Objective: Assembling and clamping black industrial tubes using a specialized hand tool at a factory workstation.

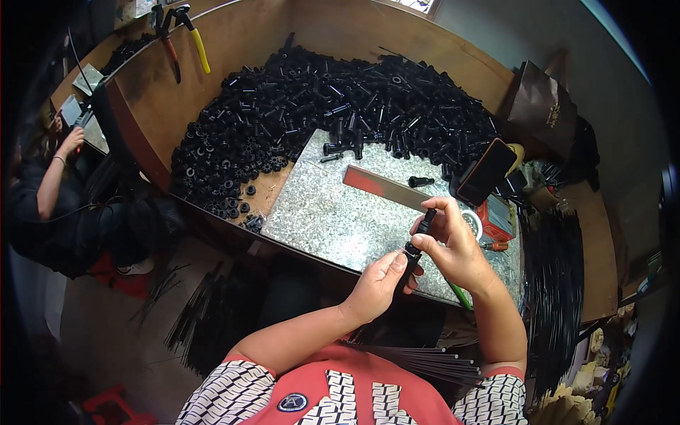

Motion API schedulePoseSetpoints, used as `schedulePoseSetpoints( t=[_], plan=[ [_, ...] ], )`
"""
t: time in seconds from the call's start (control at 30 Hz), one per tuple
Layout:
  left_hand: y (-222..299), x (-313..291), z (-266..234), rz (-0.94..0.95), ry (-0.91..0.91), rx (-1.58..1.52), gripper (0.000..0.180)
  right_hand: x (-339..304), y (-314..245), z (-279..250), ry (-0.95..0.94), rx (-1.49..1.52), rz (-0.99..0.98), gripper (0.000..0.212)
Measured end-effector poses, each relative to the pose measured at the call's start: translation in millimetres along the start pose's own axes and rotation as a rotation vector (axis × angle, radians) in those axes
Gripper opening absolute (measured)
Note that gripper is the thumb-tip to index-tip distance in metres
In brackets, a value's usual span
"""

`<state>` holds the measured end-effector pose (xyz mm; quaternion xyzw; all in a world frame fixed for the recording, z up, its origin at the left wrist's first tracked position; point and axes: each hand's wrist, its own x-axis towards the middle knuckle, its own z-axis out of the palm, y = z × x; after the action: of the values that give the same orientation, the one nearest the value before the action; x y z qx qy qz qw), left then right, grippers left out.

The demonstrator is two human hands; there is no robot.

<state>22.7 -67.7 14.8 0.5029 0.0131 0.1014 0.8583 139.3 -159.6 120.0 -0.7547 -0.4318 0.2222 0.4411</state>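
Note:
Over the near right part of the speckled metal work plate (304, 205), both hands meet on one black tubular plastic part (413, 249). My left hand (379, 283) wraps round its lower end. The fingers and thumb of my right hand (453, 244) close on its upper end, which tilts up and to the right. Just beyond the hands lies a flat metal bar (386, 188) with a reddish patch at its left end. A single black fitting (421, 182) rests on the plate past that bar. My fingers hide part of the held piece.
A large heap of black plastic parts (340, 99) fills the back of the wooden-walled bench. At the right are a phone (486, 172), a white round roll (472, 224), a screwdriver (494, 246) and long black rods (556, 283). Pliers (198, 49) hang at the left wall. Another person (49, 205) works at far left.

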Motion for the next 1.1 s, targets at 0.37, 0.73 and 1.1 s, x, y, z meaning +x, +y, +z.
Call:
schedulePoseSetpoints(
  t=[0.37,0.73,1.1],
  plan=[
    [1,1,-3,-0.003,0.000,-0.048,0.040,6,8,0,-0.025,0.090,0.043,0.046],
    [-2,3,-8,-0.044,-0.024,-0.181,0.039,4,18,6,0.044,0.087,0.104,0.047],
    [1,3,-5,-0.060,-0.024,-0.153,0.038,5,17,5,0.034,0.181,0.065,0.047]
  ],
)
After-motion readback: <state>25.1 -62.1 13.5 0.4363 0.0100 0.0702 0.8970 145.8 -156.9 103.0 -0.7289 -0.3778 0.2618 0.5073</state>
